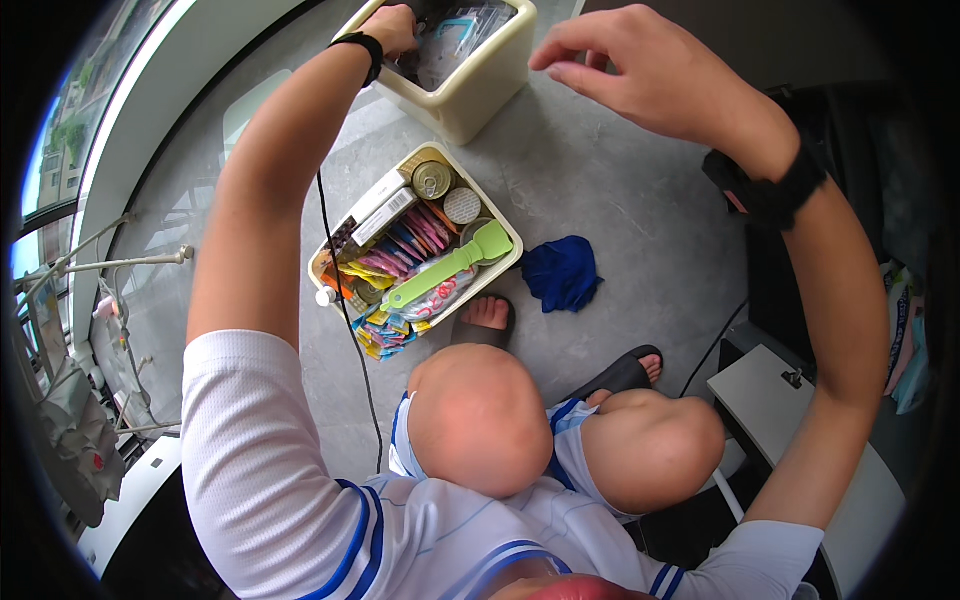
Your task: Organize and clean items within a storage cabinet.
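My left hand (394,31) reaches over the rim into a cream plastic bin (480,94) at the top; its fingertips are partly hidden, so whether it grips anything does not show. Clear plastic packs (457,49) lie inside the bin. Curved in the air to the right of the bin, my right hand (592,64) holds nothing. Nearer my feet stands a cream basket (480,187) packed with cans (433,180), colourful sachets (405,244), a white box (384,217) and a light green plastic scoop (450,271) lying across the top.
A crumpled dark blue cloth (561,274) lies on the grey floor right of the basket. A black cable (364,360) runs over the basket's left side. White racks (135,262) stand by the window at left, and a white cabinet panel (757,382) is at right.
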A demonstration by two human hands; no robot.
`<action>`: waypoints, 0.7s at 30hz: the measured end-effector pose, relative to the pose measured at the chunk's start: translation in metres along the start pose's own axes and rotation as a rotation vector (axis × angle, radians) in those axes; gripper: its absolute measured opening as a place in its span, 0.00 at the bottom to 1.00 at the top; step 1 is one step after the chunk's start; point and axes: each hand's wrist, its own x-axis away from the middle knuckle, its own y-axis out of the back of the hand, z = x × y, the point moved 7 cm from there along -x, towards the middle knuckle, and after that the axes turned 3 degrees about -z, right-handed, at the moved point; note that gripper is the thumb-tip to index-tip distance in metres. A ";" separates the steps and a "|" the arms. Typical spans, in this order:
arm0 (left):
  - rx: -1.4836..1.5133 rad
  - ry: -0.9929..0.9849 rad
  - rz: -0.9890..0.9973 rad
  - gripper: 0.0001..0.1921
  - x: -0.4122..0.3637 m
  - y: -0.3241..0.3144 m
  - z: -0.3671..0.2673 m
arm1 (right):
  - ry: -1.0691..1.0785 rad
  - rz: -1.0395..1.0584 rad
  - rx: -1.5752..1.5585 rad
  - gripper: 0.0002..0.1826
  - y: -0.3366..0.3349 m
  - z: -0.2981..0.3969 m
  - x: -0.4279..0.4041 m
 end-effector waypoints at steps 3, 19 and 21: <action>0.062 -0.189 -0.178 0.13 0.038 0.031 -0.031 | 0.002 -0.229 -0.086 0.15 -0.032 -0.037 -0.035; 0.117 -0.261 -0.497 0.12 0.120 0.063 -0.050 | -0.116 -0.455 -0.122 0.15 -0.105 -0.076 -0.117; 0.108 -0.297 -0.513 0.12 0.120 0.064 -0.042 | -0.197 -0.432 -0.065 0.15 -0.103 -0.075 -0.113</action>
